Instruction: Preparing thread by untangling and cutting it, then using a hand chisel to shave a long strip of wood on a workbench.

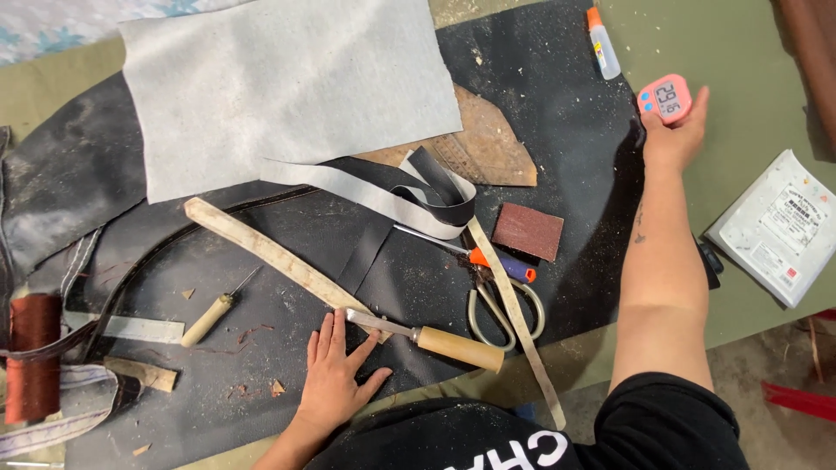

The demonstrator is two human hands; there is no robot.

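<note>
My left hand [335,374] lies flat on the black leather sheet [557,113], fingers spread, holding nothing. Its fingertips touch a wooden-handled chisel [431,338] and the end of a long pale strip [270,254]. My right hand [675,130] reaches far right and grips a small pink digital timer [665,97] on the green table [740,52]. A grey leather piece [287,87] covers the top of the black sheet, with grey and black straps [427,196] folded below it.
Scissors [498,309], an orange-handled tool [496,261] and a red-brown sanding block [528,231] lie between my arms. An awl [213,313], a metal ruler [131,328] and a brown thread spool [33,357] sit left. A glue bottle [602,42] and white packet [779,228] lie right.
</note>
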